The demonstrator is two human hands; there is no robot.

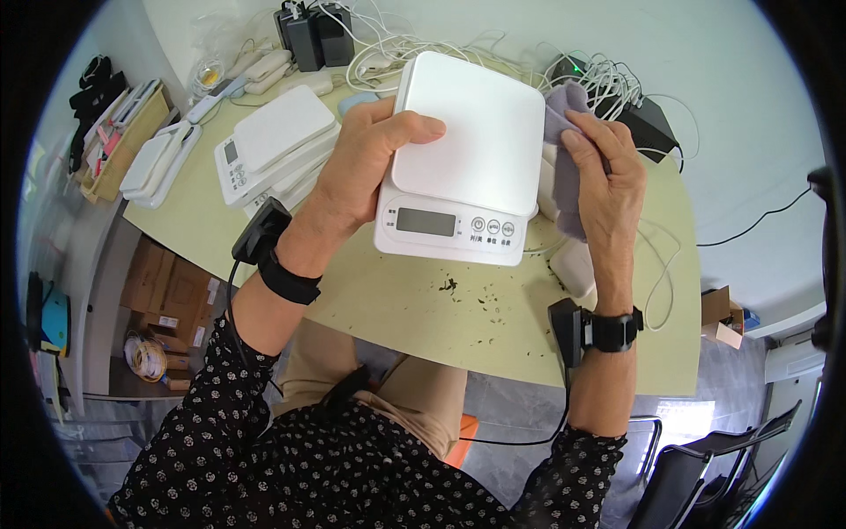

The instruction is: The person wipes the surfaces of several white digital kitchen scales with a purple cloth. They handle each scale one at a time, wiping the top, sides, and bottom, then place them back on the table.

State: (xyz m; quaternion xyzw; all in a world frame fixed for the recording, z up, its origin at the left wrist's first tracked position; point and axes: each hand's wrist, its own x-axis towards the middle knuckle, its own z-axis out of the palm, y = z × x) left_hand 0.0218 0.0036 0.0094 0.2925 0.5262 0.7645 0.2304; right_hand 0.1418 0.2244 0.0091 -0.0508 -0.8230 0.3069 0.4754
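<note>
My left hand (366, 159) grips a white digital kitchen scale (467, 132) by its left side, thumb on the weighing plate and fingers hidden behind. The scale is lifted off the table, its dark display and several round buttons at the lower edge. At the scale's right side, my right hand (608, 172) pinches a grey-purple cloth (568, 189), which hangs down from the fingers. More white scales (286, 132) lie stacked on the table left of my left hand.
The pale green table (379, 300) has dark crumbs scattered near its front. Tangled white cables (476, 48) and black boxes (317, 40) line the back. A white adapter (573, 267) lies below the cloth. Another white scale (160, 165) sits far left, and black chairs (687, 476) stand lower right.
</note>
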